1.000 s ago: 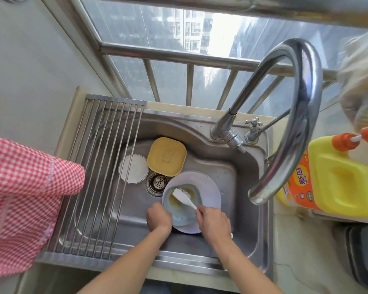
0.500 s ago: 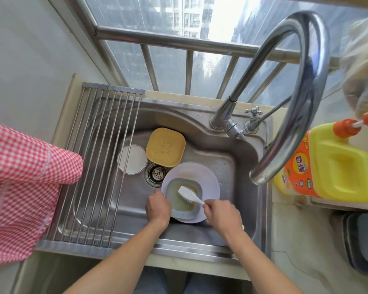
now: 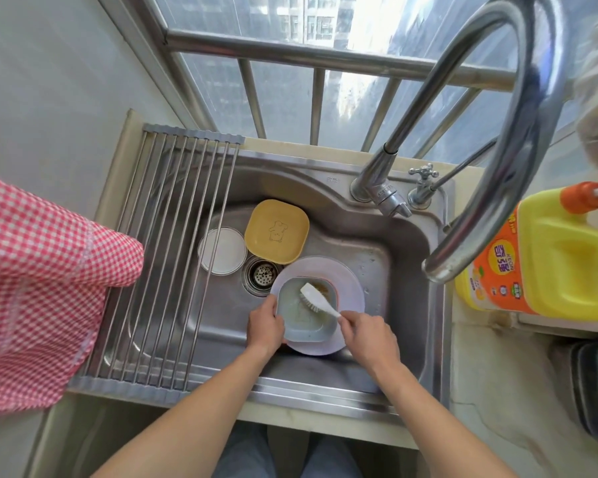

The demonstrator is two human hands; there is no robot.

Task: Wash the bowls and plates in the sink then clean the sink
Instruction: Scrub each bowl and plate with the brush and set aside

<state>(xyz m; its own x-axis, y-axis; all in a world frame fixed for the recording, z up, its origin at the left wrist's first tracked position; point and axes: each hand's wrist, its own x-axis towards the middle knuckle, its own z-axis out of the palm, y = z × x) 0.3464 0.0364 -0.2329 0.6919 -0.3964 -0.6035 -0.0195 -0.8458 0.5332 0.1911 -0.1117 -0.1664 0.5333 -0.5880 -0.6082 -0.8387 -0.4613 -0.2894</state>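
Note:
In the steel sink (image 3: 356,367) a pale blue square bowl (image 3: 301,322) sits on a lilac round plate (image 3: 351,288). My left hand (image 3: 265,322) grips the bowl's left rim. A white dish brush (image 3: 316,300) is held by its handle in my right hand (image 3: 368,336), its bristles down inside the bowl near brown residue at the far edge. A yellow square dish (image 3: 277,231) with a bear mark lies behind the drain (image 3: 261,274). A small white round plate (image 3: 221,250) lies left of it, partly under the rack.
A roll-up drying rack (image 3: 166,253) spans the sink's left side. A red checked cloth (image 3: 38,291) hangs at the left. The curved faucet (image 3: 491,139) arches over the right side. A yellow and orange detergent jug (image 3: 546,253) stands on the right counter.
The brush has shifted inside the bowl, its head moving toward the far edge. My left hand stays on the bowl's rim. The camera has tilted slightly.

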